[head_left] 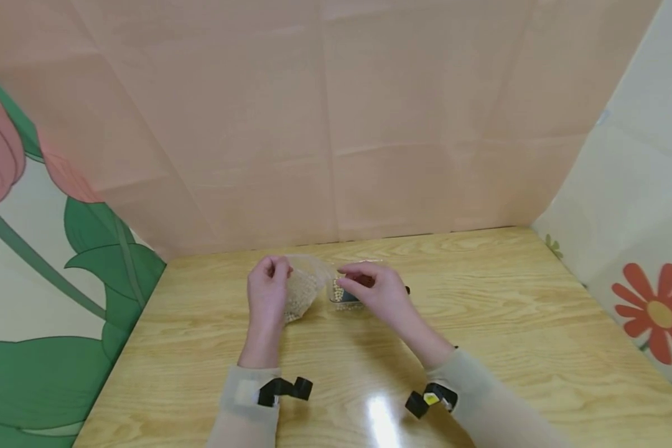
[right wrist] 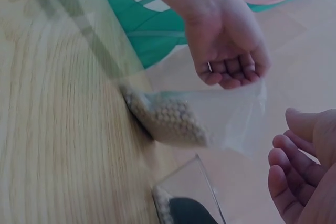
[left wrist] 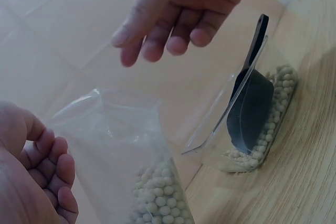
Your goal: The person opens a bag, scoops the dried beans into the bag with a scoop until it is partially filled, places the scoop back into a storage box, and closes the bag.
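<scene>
A clear plastic bag partly filled with small pale round balls hangs from my left hand, whose thumb and curled fingers pinch its top edge. In the right wrist view the bag slants, its balls gathered at the bottom near the table. My right hand is apart from the bag, fingers loosely bent with nothing between them. In the left wrist view it hovers above the bag's upper edge. Beyond it stands a clear box with more pale balls and a black scoop leaning inside, handle up.
The box and bag are on a light wood-grain table. A pinkish covering rises behind the table's back edge. Flower-patterned panels border it on both sides. Each forearm wears a small black wrist mount.
</scene>
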The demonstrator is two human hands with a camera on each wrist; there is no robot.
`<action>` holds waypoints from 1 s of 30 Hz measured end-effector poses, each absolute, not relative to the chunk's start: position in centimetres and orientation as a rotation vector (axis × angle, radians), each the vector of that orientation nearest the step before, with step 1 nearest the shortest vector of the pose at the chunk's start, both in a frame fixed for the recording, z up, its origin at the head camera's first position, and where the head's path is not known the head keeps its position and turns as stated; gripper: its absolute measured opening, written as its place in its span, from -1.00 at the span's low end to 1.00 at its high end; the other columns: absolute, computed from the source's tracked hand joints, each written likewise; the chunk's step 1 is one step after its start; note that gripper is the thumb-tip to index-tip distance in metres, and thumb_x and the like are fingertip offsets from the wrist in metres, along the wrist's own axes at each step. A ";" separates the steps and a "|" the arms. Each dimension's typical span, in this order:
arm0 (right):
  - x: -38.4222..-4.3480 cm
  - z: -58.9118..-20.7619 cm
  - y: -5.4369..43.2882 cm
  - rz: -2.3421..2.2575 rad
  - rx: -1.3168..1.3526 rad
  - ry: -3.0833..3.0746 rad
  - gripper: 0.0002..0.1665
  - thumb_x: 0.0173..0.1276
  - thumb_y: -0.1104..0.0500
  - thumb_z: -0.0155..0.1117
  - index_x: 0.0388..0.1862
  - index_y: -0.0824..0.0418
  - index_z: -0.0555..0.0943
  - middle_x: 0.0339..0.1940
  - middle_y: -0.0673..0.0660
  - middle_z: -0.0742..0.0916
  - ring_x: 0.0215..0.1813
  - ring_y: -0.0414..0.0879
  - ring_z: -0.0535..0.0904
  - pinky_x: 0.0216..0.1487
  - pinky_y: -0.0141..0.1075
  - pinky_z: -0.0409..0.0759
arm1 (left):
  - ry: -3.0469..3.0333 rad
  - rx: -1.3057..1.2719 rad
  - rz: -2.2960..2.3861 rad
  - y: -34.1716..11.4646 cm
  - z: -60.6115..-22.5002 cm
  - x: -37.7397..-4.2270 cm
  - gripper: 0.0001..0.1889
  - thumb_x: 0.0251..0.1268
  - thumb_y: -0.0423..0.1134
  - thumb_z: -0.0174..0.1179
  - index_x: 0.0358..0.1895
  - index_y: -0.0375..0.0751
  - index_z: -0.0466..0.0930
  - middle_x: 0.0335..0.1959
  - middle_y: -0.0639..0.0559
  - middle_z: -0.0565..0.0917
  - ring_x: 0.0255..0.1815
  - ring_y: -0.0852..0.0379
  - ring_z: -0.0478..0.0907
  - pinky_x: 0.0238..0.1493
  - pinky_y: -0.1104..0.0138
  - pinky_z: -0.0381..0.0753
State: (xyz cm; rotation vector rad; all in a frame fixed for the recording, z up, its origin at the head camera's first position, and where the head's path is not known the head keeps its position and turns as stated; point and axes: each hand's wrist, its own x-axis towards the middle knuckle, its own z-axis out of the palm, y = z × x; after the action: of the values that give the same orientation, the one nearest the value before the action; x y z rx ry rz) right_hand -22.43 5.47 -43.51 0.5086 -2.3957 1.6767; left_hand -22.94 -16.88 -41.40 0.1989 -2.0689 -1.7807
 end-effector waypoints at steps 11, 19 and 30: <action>-22.5 -43.9 2.5 1.815 0.532 -2.406 -0.65 0.52 0.05 0.56 0.21 0.11 0.85 -0.25 0.01 0.84 -0.24 0.08 0.74 -0.34 -0.31 0.63 | -2.066 0.215 -1.769 -16.9 -41.4 -23.1 -0.79 0.57 -0.32 0.20 -0.33 -0.28 0.68 -0.29 -0.11 0.72 -0.19 0.04 0.58 -0.15 0.34 0.53; -22.6 -43.9 1.2 1.785 0.512 -2.404 -0.78 0.49 0.11 0.59 0.05 0.08 0.88 -0.29 -0.05 0.83 -0.31 -0.12 0.67 -0.32 -0.32 0.59 | -2.055 0.223 -1.785 -16.8 -41.5 -23.1 -0.80 0.55 -0.33 0.21 -0.33 -0.29 0.68 -0.32 -0.10 0.69 -0.23 0.05 0.54 -0.19 0.33 0.50; -23.0 -44.2 0.7 1.777 0.505 -2.385 -0.92 0.47 0.10 0.61 -0.14 0.04 0.86 -0.28 -0.08 0.83 -0.28 -0.14 0.68 -0.29 -0.32 0.61 | -2.063 0.240 -1.799 -16.7 -41.5 -23.1 -0.80 0.57 -0.29 0.21 -0.31 -0.24 0.67 -0.29 -0.07 0.69 -0.21 0.03 0.54 -0.18 0.31 0.50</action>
State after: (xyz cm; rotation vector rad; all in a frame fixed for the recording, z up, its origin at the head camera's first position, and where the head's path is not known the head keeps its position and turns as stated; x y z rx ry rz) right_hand -23.01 0.74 -44.16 0.5052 -2.3846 1.7770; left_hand -23.08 -16.71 -41.45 0.2398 -2.0628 -1.7994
